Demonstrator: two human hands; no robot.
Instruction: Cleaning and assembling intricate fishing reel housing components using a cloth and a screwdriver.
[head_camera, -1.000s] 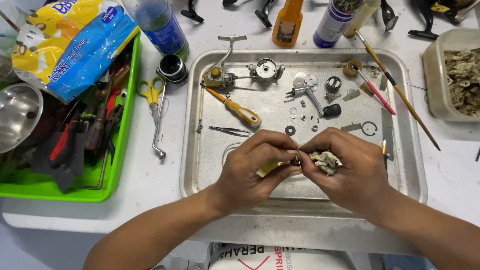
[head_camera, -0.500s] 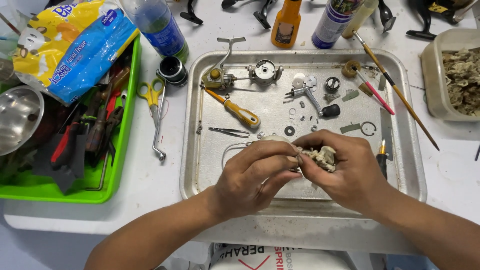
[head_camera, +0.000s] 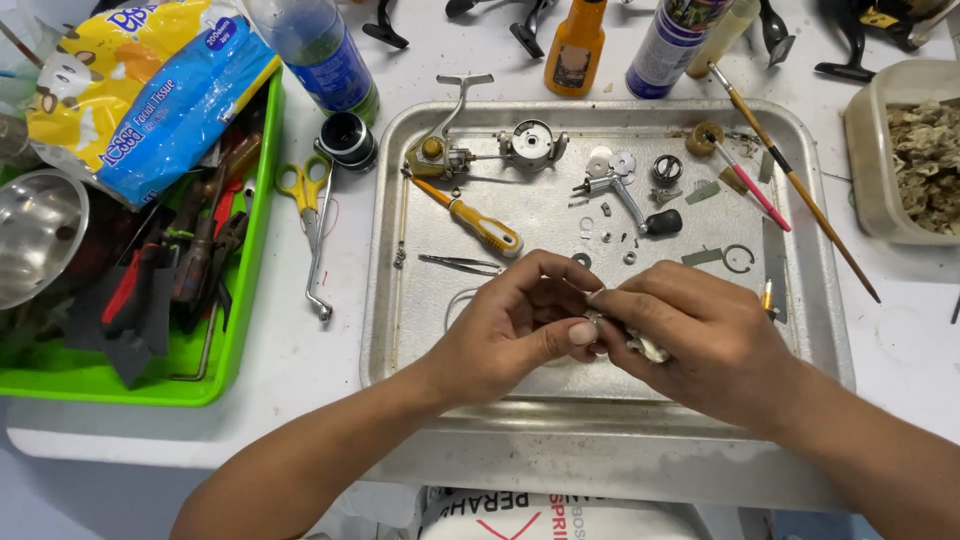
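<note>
Fingers (head_camera: 560, 300) of left hand (head_camera: 510, 330) and right hand (head_camera: 700, 335) pinch together on a small pale metal part with a wad of cloth (head_camera: 640, 345), held low over the dented steel tray (head_camera: 800, 130), probably so dropped bits stay inside. Loose washers, yellow-handled screwdriver (head_camera: 480, 225) and tweezers (head_camera: 462, 264) lie within reach. White tabletop (head_camera: 330, 350), stained; green plastic tool bin (head_camera: 240, 300) at left.
</note>
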